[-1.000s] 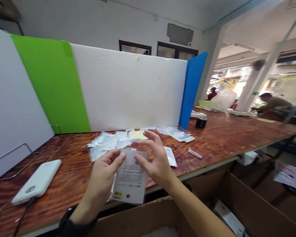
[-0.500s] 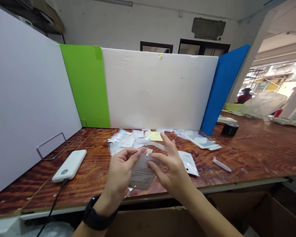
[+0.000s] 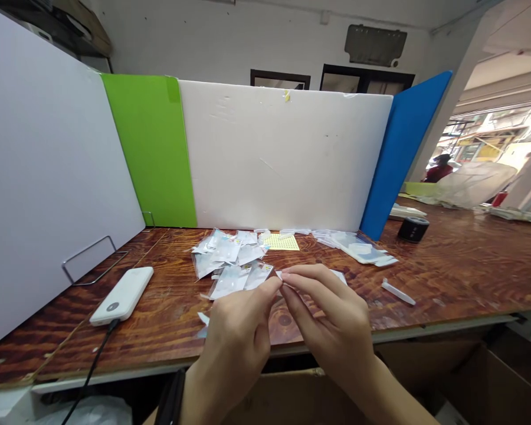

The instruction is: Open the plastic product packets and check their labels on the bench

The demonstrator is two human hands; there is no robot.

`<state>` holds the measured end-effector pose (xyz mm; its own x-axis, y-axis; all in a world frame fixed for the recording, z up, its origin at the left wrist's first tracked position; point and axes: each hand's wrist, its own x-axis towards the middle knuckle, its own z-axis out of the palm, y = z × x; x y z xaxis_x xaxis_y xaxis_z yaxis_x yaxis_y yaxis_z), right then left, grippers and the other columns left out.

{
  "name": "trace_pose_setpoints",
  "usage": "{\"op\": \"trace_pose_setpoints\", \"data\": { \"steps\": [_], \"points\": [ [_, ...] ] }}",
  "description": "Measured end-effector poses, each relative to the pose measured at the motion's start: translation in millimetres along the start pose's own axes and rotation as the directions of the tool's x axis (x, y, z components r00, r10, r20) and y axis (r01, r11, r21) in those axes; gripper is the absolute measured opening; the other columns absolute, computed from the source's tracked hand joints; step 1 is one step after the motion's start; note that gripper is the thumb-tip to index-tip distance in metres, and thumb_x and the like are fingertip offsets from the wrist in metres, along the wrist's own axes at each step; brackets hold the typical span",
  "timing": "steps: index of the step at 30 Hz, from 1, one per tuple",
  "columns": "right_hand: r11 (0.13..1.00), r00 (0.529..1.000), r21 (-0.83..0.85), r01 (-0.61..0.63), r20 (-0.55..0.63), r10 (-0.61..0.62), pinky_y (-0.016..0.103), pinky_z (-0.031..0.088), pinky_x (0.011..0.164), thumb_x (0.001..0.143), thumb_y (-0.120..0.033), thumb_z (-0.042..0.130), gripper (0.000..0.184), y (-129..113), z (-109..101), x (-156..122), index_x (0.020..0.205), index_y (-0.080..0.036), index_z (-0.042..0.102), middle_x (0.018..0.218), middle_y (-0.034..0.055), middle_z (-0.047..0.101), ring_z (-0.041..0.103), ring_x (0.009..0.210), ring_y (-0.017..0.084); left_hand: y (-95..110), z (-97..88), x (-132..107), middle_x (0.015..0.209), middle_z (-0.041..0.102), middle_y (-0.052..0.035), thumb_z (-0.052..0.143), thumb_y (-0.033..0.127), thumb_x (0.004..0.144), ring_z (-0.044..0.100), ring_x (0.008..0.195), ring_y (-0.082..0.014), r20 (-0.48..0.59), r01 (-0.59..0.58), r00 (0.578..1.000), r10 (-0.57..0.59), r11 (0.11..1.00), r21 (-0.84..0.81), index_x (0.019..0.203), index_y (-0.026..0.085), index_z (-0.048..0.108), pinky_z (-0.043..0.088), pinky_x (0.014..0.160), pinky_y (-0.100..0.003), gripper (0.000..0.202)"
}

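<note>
My left hand (image 3: 243, 324) and my right hand (image 3: 331, 301) meet fingertip to fingertip above the table, both in a closed pinch. A small white edge of a plastic packet (image 3: 279, 275) shows between the fingertips; my fingers hide most of it. Just behind my left hand lies a loose pile of small clear plastic packets (image 3: 223, 251) with white inserts. Past the fingertips is a yellow sheet of small dot stickers (image 3: 282, 242). Partly covered by my right hand, a white card or packet (image 3: 338, 275) rests on the wood.
A white power bank (image 3: 123, 295) with a black cable lies at left, near a wire bookend (image 3: 95, 260). Clear plastic pieces (image 3: 358, 247) are at back right, with a small plastic strip (image 3: 398, 292) nearer. White, green and blue panels (image 3: 287, 159) enclose the wooden table (image 3: 446, 277).
My hands have come together and turned, with the right fingers closing into a pinch. The printed packet, earlier plainly visible in my left hand, is now mostly hidden.
</note>
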<state>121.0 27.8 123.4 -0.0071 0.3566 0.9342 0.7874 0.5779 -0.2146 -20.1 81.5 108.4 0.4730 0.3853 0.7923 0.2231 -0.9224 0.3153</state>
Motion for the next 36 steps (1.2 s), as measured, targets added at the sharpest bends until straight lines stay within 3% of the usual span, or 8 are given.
{"op": "trace_pose_setpoints", "data": {
  "steps": [6,23,27,30,32,34,35,36],
  "points": [
    [0.993,0.993,0.058,-0.102,0.064,0.098,0.028,0.055,0.07,0.084,-0.006,0.059,0.011,7,-2,4,0.083,-0.011,0.068,0.082,0.0094,0.069,0.065,0.078,0.016,-1,2.1,2,0.072,0.07,0.001,0.043,0.008,0.089,0.065,0.059,-0.0162,0.03,-0.008,1.0,0.005,0.992,0.123,0.121,0.021,0.051,0.043,0.053,-0.025,0.035],
    [0.985,0.999,-0.17,0.029,0.046,-0.021,0.034,0.057,0.066,0.082,-0.006,0.052,0.017,10,8,0,0.078,-0.014,0.066,0.076,0.0095,0.07,0.067,0.073,0.02,5,8.0,2,0.064,0.069,-0.0021,0.039,0.01,0.09,0.063,0.051,-0.0179,0.058,0.04,0.997,-0.055,0.97,0.239,0.116,0.017,0.057,0.036,0.047,-0.027,0.032],
    [0.982,0.982,-0.009,-0.186,-0.028,0.186,0.029,0.056,0.058,0.081,-0.009,0.053,0.015,10,7,-1,0.073,-0.017,0.063,0.07,0.0049,0.068,0.065,0.063,0.016,8,8.6,4,0.075,0.074,-0.004,0.042,0.015,0.09,0.068,0.062,-0.0199,0.081,0.209,0.974,-0.211,0.977,0.04,0.114,0.021,0.058,0.041,0.052,-0.027,0.03],
    [0.823,0.843,0.364,-0.437,-0.153,0.515,0.029,0.057,0.059,0.084,-0.015,0.053,0.013,17,-1,3,0.077,-0.019,0.063,0.067,0.0009,0.067,0.067,0.06,0.015,3,7.9,8,0.084,0.076,-0.0054,0.053,0.025,0.087,0.07,0.074,-0.0207,0.08,0.515,0.852,-0.517,0.799,-0.31,0.105,0.021,0.06,0.048,0.06,-0.026,0.02],
    [0.729,0.698,0.571,-0.377,-0.342,0.629,0.034,0.058,0.072,0.085,-0.014,0.053,0.013,21,-10,7,0.079,-0.02,0.063,0.074,0.0009,0.067,0.07,0.071,0.017,-6,8.4,11,0.081,0.075,-0.0061,0.063,0.031,0.08,0.068,0.071,-0.0199,0.081,0.612,0.705,-0.705,0.546,-0.572,0.09,0.018,0.062,0.05,0.06,-0.026,0.016],
    [0.758,0.582,0.609,-0.234,-0.537,0.611,0.037,0.055,0.084,0.084,-0.01,0.054,0.017,20,-19,11,0.075,-0.021,0.063,0.082,0.0021,0.065,0.07,0.082,0.018,-19,10.6,13,0.072,0.072,-0.005,0.07,0.031,0.07,0.065,0.062,-0.0174,0.089,0.583,0.568,-0.818,0.324,-0.745,0.08,0.016,0.062,0.05,0.056,-0.025,0.02],
    [0.79,0.583,0.582,-0.193,-0.579,0.57,0.036,0.055,0.084,0.084,-0.008,0.054,0.02,16,-23,11,0.073,-0.022,0.063,0.083,0.0022,0.063,0.069,0.082,0.018,-25,12.2,14,0.068,0.071,-0.0038,0.072,0.029,0.066,0.063,0.058,-0.0161,0.094,0.558,0.519,-0.849,0.253,-0.79,0.078,0.015,0.061,0.049,0.054,-0.025,0.021],
    [0.818,0.659,0.545,-0.184,-0.549,0.514,0.035,0.056,0.081,0.083,-0.007,0.054,0.021,11,-25,9,0.073,-0.022,0.063,0.084,0.0023,0.062,0.068,0.081,0.018,-31,14.0,15,0.064,0.069,-0.0024,0.073,0.027,0.063,0.062,0.055,-0.0149,0.097,0.541,0.484,-0.869,0.21,-0.814,0.076,0.015,0.061,0.049,0.052,-0.024,0.022]
  ]
}}
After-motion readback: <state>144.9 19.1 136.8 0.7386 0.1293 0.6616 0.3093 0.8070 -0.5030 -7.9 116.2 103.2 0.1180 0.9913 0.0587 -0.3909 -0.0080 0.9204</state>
